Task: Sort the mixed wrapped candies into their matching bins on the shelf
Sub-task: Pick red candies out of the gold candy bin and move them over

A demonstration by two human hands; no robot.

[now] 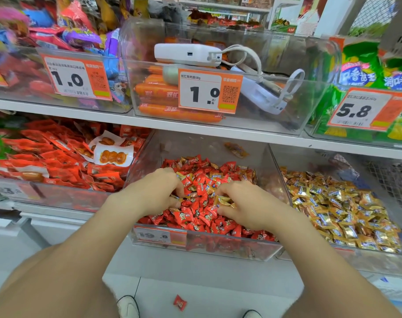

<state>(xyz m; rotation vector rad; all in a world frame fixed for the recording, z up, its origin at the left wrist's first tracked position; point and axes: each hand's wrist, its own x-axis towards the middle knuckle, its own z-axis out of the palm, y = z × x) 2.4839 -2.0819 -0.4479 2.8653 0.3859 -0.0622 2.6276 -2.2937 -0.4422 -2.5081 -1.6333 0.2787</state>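
- two clear bins: the middle bin, lower centre, holds a heap of red candies with gold ones mixed in, too many to count; the right bin, lower right, holds gold candies only.
- one stray red candy lies on the floor at bottom centre, its long axis running from upper left to lower right.
- both my hands are in the middle bin.
- my left hand: fingers curled down into the heap; i cannot tell whether they grip anything.
- my right hand: fingertips drawn together on one gold candy, which lies roughly left to right.
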